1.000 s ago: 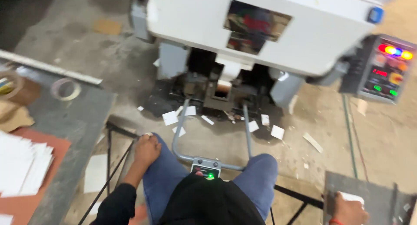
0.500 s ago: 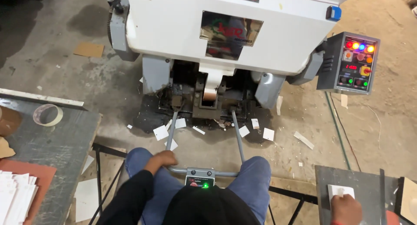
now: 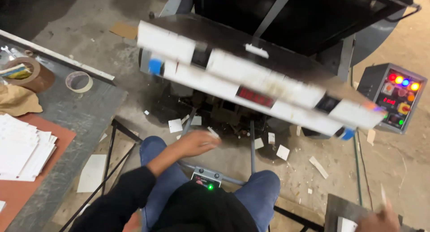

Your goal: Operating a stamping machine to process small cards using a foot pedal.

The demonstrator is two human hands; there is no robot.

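Left hand [image 3: 193, 143]: reaching out empty below the tilted white-and-black metal press platen [image 3: 251, 86], fingers loosely spread.
Right hand [image 3: 378, 219]: pinching a thin white card [image 3: 383, 195], far right of platen.

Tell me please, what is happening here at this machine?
A seated person faces a large press machine whose white-edged platen is blurred. The left hand reaches forward, empty, above the knees toward the machine. The right hand is at a small table near a white card. Paper scraps litter the floor.
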